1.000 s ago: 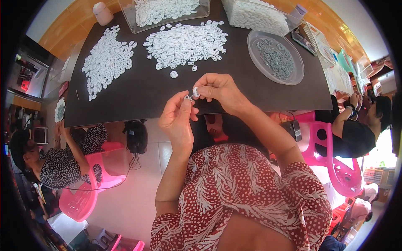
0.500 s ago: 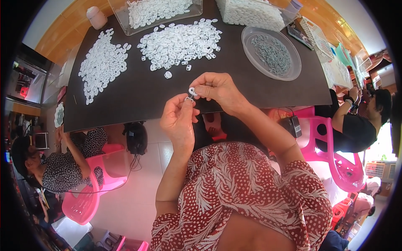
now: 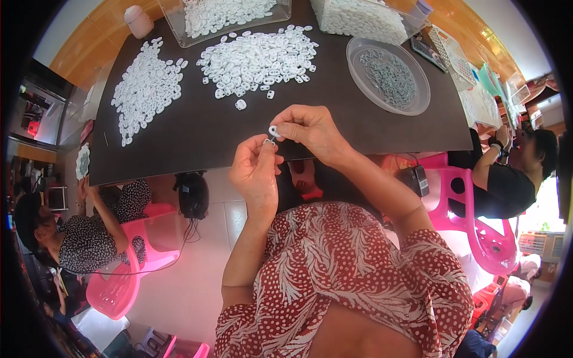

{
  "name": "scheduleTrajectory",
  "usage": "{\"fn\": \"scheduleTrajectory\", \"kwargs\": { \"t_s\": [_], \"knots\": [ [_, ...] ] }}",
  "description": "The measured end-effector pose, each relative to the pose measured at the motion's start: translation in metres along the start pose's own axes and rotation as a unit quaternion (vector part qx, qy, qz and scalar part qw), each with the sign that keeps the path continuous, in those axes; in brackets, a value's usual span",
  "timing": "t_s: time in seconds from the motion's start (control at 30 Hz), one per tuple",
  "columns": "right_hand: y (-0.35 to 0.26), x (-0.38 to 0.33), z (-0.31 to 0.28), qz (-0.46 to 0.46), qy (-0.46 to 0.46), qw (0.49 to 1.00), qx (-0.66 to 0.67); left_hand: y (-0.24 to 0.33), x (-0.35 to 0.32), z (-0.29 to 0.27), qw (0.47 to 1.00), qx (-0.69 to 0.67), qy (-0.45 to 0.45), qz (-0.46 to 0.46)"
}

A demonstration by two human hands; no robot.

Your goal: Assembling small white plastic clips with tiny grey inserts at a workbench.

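Observation:
Both my hands meet just over the near edge of the dark table. Between the fingertips of my right hand (image 3: 315, 132) is pinched a small white plastic piece with a round hole (image 3: 273, 129). The closed thumb and finger of my left hand (image 3: 255, 166) grip another small white piece (image 3: 269, 142), mostly covered by the fingertips. A thin grey pin, perhaps a screw (image 3: 274, 138), shows between the two pieces. Beyond the hands lies one loose white piece (image 3: 240, 105), apart from a large heap of similar holed pieces (image 3: 256, 62).
A second white heap (image 3: 147, 92) spreads at the left. A round clear dish (image 3: 419, 102) at the right holds many small grey metal parts. Clear bins (image 3: 182, 37) stand at the back, near a pink bottle (image 3: 138, 22) and a phone (image 3: 428, 52). People sit on both sides.

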State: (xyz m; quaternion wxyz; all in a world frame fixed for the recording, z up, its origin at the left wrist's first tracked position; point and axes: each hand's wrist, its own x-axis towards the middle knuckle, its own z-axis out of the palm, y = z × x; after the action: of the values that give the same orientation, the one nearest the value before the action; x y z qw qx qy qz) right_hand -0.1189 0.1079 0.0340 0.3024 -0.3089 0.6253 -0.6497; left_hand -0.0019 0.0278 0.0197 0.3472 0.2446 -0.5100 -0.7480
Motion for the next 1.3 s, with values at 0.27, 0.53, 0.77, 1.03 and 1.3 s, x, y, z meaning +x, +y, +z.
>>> {"fn": "scheduleTrajectory", "kwargs": {
  "t_s": [0.27, 0.53, 0.77, 1.03, 1.3],
  "knots": [
    [0.006, -0.003, 0.006, -0.021, 0.016, 0.999, -0.038, -0.002, -0.001, 0.0, 1.0, -0.002, 0.003, 0.005],
    [0.008, -0.008, 0.01, -0.086, 0.077, 0.988, -0.099, -0.006, -0.002, 0.003, 1.0, -0.016, 0.004, 0.015],
    [0.004, -0.014, 0.015, -0.15, 0.1, 0.961, -0.212, -0.008, -0.004, 0.003, 1.0, -0.012, -0.002, 0.029],
    [0.007, -0.019, 0.013, -0.195, 0.076, 0.94, -0.269, -0.011, -0.006, 0.004, 0.999, -0.037, -0.023, 0.027],
    [0.003, -0.024, 0.018, -0.163, 0.112, 0.95, -0.241, -0.011, -0.003, 0.005, 0.999, -0.047, -0.022, 0.012]
  ]
}}
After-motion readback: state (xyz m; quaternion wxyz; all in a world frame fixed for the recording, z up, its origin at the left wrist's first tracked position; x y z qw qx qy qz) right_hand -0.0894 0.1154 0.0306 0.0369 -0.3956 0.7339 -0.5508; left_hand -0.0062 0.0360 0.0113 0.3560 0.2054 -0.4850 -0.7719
